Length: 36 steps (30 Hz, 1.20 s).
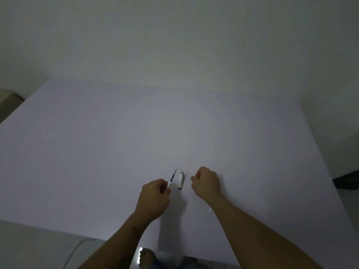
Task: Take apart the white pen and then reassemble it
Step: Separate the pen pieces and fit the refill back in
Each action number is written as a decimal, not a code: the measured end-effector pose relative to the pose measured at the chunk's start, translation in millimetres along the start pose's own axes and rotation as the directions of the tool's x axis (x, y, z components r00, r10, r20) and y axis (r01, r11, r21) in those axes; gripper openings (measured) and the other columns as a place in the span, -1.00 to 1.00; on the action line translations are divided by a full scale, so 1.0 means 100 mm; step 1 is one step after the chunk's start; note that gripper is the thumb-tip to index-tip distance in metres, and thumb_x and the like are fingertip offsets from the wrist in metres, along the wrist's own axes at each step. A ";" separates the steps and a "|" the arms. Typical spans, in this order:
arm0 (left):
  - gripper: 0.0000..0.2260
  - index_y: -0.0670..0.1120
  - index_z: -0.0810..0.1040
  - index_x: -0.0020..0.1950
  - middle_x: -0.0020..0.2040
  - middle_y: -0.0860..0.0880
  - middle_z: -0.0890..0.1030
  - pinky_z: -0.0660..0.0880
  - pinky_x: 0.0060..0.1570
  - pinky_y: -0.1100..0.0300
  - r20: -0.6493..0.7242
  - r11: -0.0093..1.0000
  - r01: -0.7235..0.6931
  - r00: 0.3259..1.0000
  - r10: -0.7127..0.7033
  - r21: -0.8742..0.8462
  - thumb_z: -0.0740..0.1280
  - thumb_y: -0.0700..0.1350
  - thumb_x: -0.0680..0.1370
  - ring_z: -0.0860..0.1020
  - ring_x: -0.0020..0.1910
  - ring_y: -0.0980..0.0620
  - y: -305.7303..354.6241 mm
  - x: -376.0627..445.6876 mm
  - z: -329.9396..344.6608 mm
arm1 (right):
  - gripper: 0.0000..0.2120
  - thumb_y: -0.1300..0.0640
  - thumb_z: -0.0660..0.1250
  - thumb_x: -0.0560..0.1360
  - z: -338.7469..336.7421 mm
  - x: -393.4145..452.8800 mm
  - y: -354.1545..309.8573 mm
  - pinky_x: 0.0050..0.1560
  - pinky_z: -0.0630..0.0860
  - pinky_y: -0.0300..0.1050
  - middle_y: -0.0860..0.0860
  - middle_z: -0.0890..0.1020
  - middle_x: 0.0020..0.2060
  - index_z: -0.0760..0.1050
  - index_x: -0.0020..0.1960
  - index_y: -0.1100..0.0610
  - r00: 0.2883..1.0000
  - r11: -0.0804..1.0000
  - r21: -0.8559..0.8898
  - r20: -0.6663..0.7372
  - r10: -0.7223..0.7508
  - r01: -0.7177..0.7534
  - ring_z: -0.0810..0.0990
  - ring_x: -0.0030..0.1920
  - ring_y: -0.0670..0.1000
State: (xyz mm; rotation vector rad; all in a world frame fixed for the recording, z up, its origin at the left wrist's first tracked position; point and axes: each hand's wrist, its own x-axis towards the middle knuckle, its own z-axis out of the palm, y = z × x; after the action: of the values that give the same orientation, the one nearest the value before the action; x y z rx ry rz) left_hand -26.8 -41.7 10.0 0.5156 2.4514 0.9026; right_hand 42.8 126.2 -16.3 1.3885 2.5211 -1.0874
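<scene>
My left hand (154,199) grips the white pen body (169,185), and the dark refill (173,174) sticks out of it, tip pointing away from me. Just right of it the white pen cap (181,180) lies on the white table (136,133). My right hand (206,182) hovers right of the cap with its fingers curled shut; whether anything sits between the fingertips is hidden. A small white piece (210,210) peeks out beside my right forearm.
The table's near edge runs below my forearms, with the floor and my feet (147,257) under it. A wall stands behind the table. A dark object (347,179) sits on the floor at the right.
</scene>
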 end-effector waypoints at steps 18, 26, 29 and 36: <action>-0.89 0.02 0.53 -0.21 -0.30 0.09 0.56 0.34 -0.37 0.36 0.076 0.990 -0.139 0.988 0.136 0.037 0.42 -0.11 0.49 0.51 -0.35 0.14 0.48 -0.08 0.27 | -0.89 0.20 0.35 0.50 -0.58 -0.31 0.04 -0.36 0.51 -0.19 0.00 0.69 -0.33 0.63 -0.17 0.14 0.982 0.613 0.767 0.143 0.124 -0.189 0.57 -0.38 -0.06; -0.91 -0.02 0.54 -0.22 -0.31 0.05 0.58 0.36 -0.39 0.28 0.104 0.983 -0.163 0.983 0.154 0.079 0.39 -0.11 0.49 0.53 -0.35 0.11 0.46 -0.04 0.30 | -0.85 0.24 0.34 0.45 -0.86 -0.09 0.46 -0.26 0.56 -0.06 0.20 0.68 -0.29 0.63 -0.23 0.27 0.973 0.849 0.485 0.015 0.228 -0.207 0.63 -0.30 0.13; -0.92 -0.04 0.56 -0.21 -0.31 0.02 0.60 0.42 -0.35 0.22 0.124 0.983 -0.169 0.980 0.159 0.077 0.39 -0.11 0.48 0.54 -0.34 0.07 0.44 -0.02 0.30 | -0.81 0.22 0.35 0.40 -0.72 -0.18 0.58 -0.25 0.49 -0.15 0.14 0.63 -0.36 0.50 -0.38 0.19 0.975 0.950 0.221 0.018 0.221 -0.220 0.65 -0.23 0.16; -0.87 0.01 0.53 -0.26 -0.35 0.04 0.57 0.34 -0.39 0.26 0.159 0.979 -0.186 0.972 0.171 0.082 0.39 -0.12 0.48 0.52 -0.38 0.10 0.37 -0.04 0.31 | -0.94 0.17 0.34 0.39 -0.53 -0.27 0.66 -0.26 0.41 -0.19 0.14 0.65 -0.15 0.49 -0.19 0.16 0.974 0.975 0.017 -0.029 0.224 -0.223 0.63 -0.17 0.16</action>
State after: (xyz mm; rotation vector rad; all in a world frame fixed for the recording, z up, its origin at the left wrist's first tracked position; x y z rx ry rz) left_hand 0.0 -2.0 16.0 0.8207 2.3466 0.7851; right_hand 122.5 161.9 -3.0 1.6561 2.3088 -1.0495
